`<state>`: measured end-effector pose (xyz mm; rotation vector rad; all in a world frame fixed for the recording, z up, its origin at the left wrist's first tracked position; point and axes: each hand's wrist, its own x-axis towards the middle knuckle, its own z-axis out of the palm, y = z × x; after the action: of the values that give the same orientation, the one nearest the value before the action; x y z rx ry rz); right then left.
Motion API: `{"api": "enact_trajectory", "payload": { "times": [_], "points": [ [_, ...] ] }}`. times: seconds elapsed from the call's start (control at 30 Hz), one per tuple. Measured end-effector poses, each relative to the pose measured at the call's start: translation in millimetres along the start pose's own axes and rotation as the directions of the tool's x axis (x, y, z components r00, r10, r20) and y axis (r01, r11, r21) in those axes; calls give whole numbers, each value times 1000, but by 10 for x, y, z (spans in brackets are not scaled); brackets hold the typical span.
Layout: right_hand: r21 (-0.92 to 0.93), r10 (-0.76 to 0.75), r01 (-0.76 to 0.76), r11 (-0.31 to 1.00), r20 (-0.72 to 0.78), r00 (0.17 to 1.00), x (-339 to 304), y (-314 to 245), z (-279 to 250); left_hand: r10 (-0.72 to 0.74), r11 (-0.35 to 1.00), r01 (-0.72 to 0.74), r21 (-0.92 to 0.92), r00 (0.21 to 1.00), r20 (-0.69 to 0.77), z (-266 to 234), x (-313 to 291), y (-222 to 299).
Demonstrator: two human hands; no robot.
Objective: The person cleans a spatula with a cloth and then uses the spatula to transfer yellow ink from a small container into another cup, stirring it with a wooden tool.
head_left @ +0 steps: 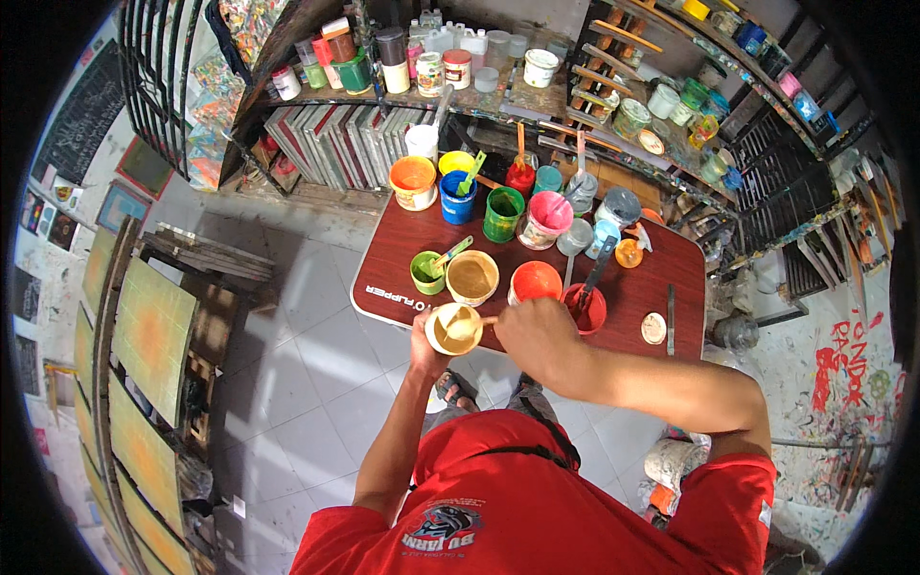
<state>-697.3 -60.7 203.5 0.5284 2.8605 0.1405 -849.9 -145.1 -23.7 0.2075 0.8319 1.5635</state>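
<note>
My left hand [426, 347] is wrapped round the side of a small tub of cream-yellow paint [443, 342], tilted at the table's near edge. In my right hand [533, 335] is the handle of a stirring stick [486, 321], its other end down in the pale paint. Just beyond stand a tub of tan-brown paint [472, 279], a small green pot [427, 272] with a green spatula in it, and a tub of orange-red paint [536, 282]. A red tub [585, 309] holding a dark-handled tool is right of my right hand.
More paint tubs, blue [458, 203], green [503, 216], orange [413, 184] and pink [544, 218], crowd the far half of the dark red table [383, 259]. A round lid [654, 329] lies at right. Framed screens [335, 144] stand beneath the back shelf. Painted panels [153, 340] are racked at left.
</note>
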Motion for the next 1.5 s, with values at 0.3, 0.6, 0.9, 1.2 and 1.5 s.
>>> {"api": "enact_trajectory", "payload": {
  "times": [0.3,0.6,0.9,1.2,1.5],
  "points": [
    [7,-8,8,1000,-19,1000,-136,-2,197,-192,981,191,-36,981,-18,-205,-67,-240],
    [9,-41,42,999,-49,998,-136,-64,223,-83,997,83,10,996,-27,119,-152,12],
    [-24,40,-40,999,18,999,-71,-107,52,-99,987,85,-135,990,-104,50,-35,-6],
    [-31,16,-17,999,-54,998,-24,-29,-91,-85,994,73,-83,984,-156,-36,-5,54],
    [-40,15,-17,999,-45,999,-34,5,-35,-39,994,23,-107,988,-146,137,-50,129]
  ]
}}
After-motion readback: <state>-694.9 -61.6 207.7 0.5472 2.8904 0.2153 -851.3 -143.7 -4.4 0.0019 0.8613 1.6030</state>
